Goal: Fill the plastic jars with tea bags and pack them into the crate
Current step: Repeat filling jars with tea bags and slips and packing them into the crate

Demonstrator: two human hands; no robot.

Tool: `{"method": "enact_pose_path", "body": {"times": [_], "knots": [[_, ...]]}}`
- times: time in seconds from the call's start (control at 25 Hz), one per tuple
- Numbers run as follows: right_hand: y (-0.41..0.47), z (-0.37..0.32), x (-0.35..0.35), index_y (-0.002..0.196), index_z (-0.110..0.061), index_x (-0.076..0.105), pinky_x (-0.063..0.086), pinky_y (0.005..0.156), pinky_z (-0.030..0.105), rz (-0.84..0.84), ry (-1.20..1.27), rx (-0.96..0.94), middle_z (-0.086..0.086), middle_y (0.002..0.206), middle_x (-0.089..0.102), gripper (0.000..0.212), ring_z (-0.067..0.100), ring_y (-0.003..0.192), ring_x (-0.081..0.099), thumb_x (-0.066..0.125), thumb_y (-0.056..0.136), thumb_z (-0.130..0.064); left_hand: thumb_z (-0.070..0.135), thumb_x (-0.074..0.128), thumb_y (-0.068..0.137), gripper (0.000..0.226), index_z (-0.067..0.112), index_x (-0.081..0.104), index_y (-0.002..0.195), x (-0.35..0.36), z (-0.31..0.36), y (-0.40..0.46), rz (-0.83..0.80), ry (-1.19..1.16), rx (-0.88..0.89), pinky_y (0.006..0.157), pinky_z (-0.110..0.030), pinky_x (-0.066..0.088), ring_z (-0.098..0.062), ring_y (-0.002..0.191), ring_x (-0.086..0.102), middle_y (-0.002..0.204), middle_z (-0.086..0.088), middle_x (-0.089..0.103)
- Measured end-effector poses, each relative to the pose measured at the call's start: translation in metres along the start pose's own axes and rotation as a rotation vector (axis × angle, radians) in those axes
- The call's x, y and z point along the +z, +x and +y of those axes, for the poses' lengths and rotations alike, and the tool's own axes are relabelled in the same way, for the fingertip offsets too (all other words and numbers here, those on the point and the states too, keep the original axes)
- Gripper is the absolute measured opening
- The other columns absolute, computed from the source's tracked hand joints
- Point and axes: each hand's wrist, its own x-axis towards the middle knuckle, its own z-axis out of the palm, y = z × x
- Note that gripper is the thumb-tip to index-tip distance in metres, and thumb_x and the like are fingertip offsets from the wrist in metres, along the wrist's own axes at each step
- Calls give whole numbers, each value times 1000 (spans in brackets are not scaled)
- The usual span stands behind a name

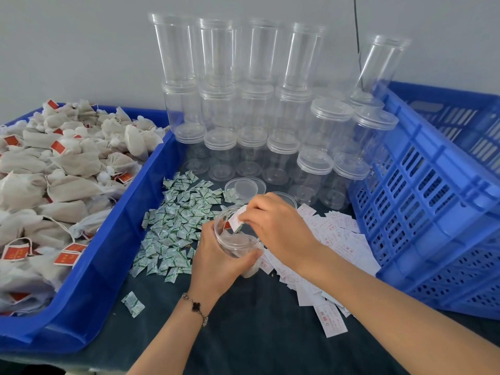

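Note:
My left hand [216, 255] grips a clear plastic jar [238, 239] tilted toward me over the dark table, tea bags showing inside it. My right hand [273, 226] pinches a white paper slip [236, 218] at the jar's open mouth. A blue tray [113, 239] at the left holds a heap of tea bags [62, 169] with red tags. An empty blue slotted crate [422, 201] stands at the right. Stacks of empty lidded jars [243, 104] fill the back.
Small green-and-white sachets [176, 223] lie scattered left of the jar. White paper slips [332, 239] are piled between my right arm and the crate. Loose clear lids [244, 186] lie just behind my hands. A grey wall closes the back.

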Motion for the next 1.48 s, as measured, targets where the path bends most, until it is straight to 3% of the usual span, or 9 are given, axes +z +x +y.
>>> {"method": "enact_pose_path", "body": {"times": [0.32, 0.48, 0.56, 0.68, 0.92, 1.12, 1.24, 1.36, 1.48], "knots": [[2, -5, -6, 74, -9, 75, 47, 49, 24, -5, -43, -92, 0, 69, 61, 25, 21, 65, 58, 83, 57, 7, 69, 71, 39, 90, 40, 29, 113, -1, 1, 0, 0, 29, -7, 80, -17, 42, 16, 101, 46, 110, 30, 42], [5, -6, -7, 74, -8, 73, 48, 50, 27, -76, -98, -83, 1, 68, 61, 23, 22, 67, 58, 79, 60, 9, 68, 73, 39, 90, 39, 31, 114, -1, 0, -1, 4, 9, -3, 86, -27, 48, 8, 103, 50, 112, 24, 46], [8, -9, -8, 83, -8, 70, 48, 59, 30, -197, -107, -37, 2, 78, 62, 18, 22, 78, 57, 69, 74, 7, 68, 73, 40, 90, 40, 31, 114, -1, 0, -1, 4, 14, -2, 88, -31, 49, 2, 105, 52, 114, 22, 47], [10, -6, -6, 108, -13, 64, 43, 77, 30, -339, -74, 21, 1, 100, 58, 23, 18, 99, 48, 50, 92, -4, 68, 72, 39, 80, 49, 31, 105, -1, 1, -1, 7, 10, 7, 85, -28, 48, 10, 102, 50, 110, 27, 46], [12, -5, -5, 112, -12, 65, 28, 81, 23, -473, -113, 14, 1, 110, 60, 30, 19, 104, 47, 50, 88, -4, 70, 72, 38, 75, 54, 34, 100, 0, 2, -1, 21, 4, 5, 73, -13, 40, 22, 98, 47, 106, 28, 48], [8, -5, -4, 116, -13, 64, 35, 85, 23, -261, 25, 171, 2, 109, 61, 36, 19, 105, 48, 49, 87, 3, 67, 74, 39, 75, 51, 36, 101, 0, 1, -1, 13, -3, -21, 79, -16, 42, 19, 100, 48, 110, 29, 48], [7, 0, -3, 123, -14, 58, 40, 83, 24, -198, 71, 429, 3, 114, 57, 37, 21, 105, 51, 52, 88, -6, 65, 76, 40, 73, 57, 35, 100, -1, 1, -1, 2, -18, -12, 79, -12, 38, 25, 100, 45, 110, 30, 47], [9, 3, -6, 100, -8, 66, 51, 70, 34, -321, 219, 640, 9, 91, 65, 21, 24, 80, 59, 51, 85, -10, 64, 77, 40, 71, 55, 36, 98, -2, 4, -2, -6, -13, -3, 83, -19, 45, 21, 100, 48, 111, 28, 48], [9, 2, -13, 69, 1, 52, 31, 56, 32, -315, 201, 607, 14, 62, 47, 13, 23, 58, 33, 47, 79, -4, 61, 78, 43, 70, 50, 40, 100, -7, 15, -2, -43, 7, 25, 80, -24, 49, 14, 99, 52, 109, 24, 50]]}}
